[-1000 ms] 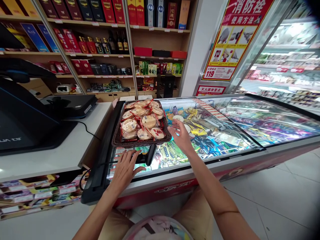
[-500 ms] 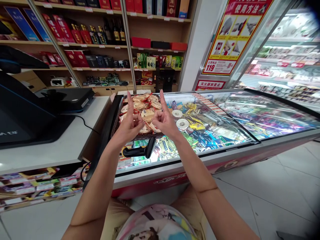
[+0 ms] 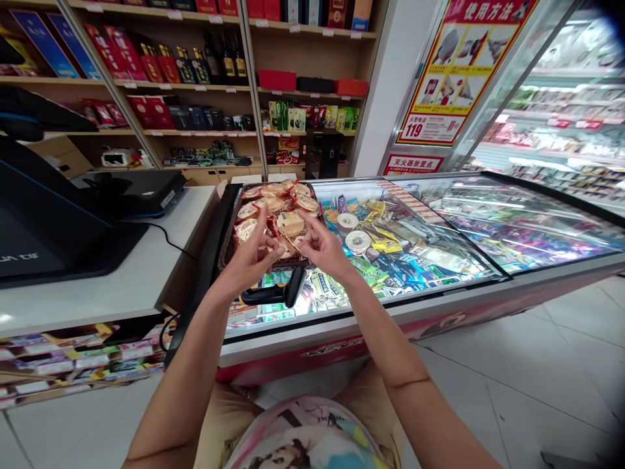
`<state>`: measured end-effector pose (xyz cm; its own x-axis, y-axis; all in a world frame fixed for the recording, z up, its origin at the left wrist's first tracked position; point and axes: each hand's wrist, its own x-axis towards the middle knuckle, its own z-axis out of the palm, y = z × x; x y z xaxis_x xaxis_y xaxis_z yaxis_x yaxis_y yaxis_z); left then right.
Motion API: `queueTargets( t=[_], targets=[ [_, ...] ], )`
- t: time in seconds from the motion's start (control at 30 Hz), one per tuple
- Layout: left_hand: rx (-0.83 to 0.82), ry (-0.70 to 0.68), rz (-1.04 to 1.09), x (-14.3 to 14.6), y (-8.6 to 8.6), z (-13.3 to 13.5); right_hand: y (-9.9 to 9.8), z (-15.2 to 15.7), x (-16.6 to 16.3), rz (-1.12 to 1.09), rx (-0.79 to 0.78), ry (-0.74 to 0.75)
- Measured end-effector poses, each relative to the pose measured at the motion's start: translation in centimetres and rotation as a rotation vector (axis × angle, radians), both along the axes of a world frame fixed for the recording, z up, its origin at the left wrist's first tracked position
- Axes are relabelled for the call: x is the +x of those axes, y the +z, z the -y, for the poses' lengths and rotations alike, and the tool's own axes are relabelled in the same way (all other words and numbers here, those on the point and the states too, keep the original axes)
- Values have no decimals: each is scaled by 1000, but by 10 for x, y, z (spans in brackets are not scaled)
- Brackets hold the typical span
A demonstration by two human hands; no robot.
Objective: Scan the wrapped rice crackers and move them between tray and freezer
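Fingers [image 3: 262,234] of the left hand [image 3: 249,260] and the right hand [image 3: 325,254] are half curled and empty. The hands are raised close together in front of the wicker basket [image 3: 228,234] of wrapped round cakes [image 3: 290,223], touching neither. The basket stands on the chest freezer's glass lid [image 3: 415,247], a black scanner [image 3: 273,294] below the hands and the white bench [image 3: 122,286] to the left. I judge this a pause with nothing picked; taking a packet would call for lowering a hand and spreading its fingers over one wrapper.

The wall poster [image 3: 459,71] reads 使用方法 and 119; the red sign [image 3: 413,163] below reads 灭火器放置点.
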<state>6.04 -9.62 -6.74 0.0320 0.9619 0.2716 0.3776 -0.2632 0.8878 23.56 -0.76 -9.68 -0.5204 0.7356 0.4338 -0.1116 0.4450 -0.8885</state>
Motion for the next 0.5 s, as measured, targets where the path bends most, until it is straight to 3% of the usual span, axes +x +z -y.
queueTargets(
  t=[0.13,0.33,0.5],
  targets=[
    [-39,147,-135,-10,-31,15,-24,2,15,125,-43,-53],
    [2,343,-92,-9,-77,54,-63,21,41,131,-45,-239],
    [10,374,-70,3,-104,72,-105,30,44,132,-192,-294]
  ],
)
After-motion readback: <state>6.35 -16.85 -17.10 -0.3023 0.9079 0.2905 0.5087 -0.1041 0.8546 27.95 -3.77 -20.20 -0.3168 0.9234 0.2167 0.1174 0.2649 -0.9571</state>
